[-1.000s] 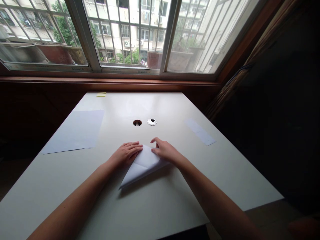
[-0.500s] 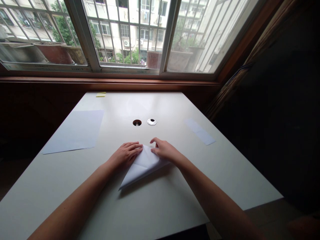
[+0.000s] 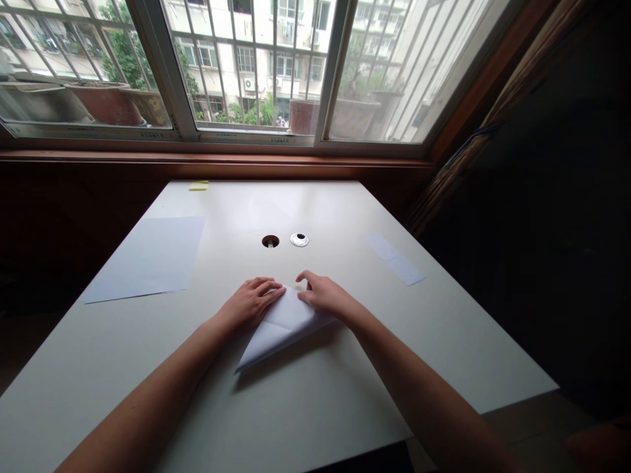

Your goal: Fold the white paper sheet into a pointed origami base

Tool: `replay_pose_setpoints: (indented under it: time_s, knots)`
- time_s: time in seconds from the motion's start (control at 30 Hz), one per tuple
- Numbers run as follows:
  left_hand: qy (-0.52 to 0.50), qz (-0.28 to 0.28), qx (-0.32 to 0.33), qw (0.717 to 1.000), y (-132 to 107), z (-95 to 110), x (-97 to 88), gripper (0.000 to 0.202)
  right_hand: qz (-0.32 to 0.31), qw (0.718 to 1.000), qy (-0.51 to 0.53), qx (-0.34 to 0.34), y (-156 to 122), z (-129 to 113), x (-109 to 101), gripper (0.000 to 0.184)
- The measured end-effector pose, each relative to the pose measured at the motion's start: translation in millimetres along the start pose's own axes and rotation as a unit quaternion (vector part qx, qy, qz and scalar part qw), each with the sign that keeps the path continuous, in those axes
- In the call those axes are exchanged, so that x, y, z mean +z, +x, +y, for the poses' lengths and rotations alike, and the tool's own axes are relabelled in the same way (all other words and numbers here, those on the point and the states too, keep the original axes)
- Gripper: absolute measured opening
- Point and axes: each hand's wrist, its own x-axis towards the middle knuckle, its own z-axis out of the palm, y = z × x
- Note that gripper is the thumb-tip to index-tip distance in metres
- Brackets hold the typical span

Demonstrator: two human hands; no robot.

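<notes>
Left of centre: left hand (image 3: 252, 301) is resting along upper-left edge of paper (image 3: 283, 320), fingers stretching toward peak; thumb hiding, cannot tell if gripping. Just below frame centre: folded paper is lying between hands, down-right of left fingertips, down-left of right thumb, long edge slanting from lower left up to right. Right of centre: right hand (image 3: 325, 297) is covering right part, index curling clear, pinch unclear. Left fingertips are sitting nearer peak.
</notes>
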Motion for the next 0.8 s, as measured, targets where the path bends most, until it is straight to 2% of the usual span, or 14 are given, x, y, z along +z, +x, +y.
replay_pose_setpoints:
  time_s: [0.3, 0.4, 0.5, 0.6, 0.67, 0.77, 0.8]
  knots:
    - [0.011, -0.013, 0.002, 1.0, -2, 0, -1.3, 0.047, 0.028, 0.998, -0.048, 0.005, -6, -3, 2, 0.032]
    - [0.015, -0.02, 0.002, 1.0, -2, 0, -1.3, 0.046, 0.058, 0.996, -0.065, 0.003, -12, -3, 1, 0.031]
    - [0.014, -0.012, 0.004, 1.0, -2, -1, -0.8, 0.047, 0.121, 0.987, -0.103, -0.013, -23, -4, 0, 0.026]
    - [0.016, -0.012, 0.008, 1.0, -2, -1, -0.6, 0.048, 0.191, 0.969, -0.14, -0.067, -42, -10, -2, 0.025]
    - [0.018, -0.013, 0.008, 1.0, -2, -1, -1.3, 0.048, 0.203, 0.96, -0.137, -0.136, -57, -17, 0, 0.029]
    - [0.02, -0.013, 0.006, 1.0, -1, 1, -3.5, 0.047, 0.153, 0.942, -0.14, -0.264, -75, -23, 9, 0.035]
    - [0.022, -0.015, 0.006, 1.0, -1, 2, -4.3, 0.047, 0.133, 0.937, -0.148, -0.289, -78, -23, 14, 0.037]
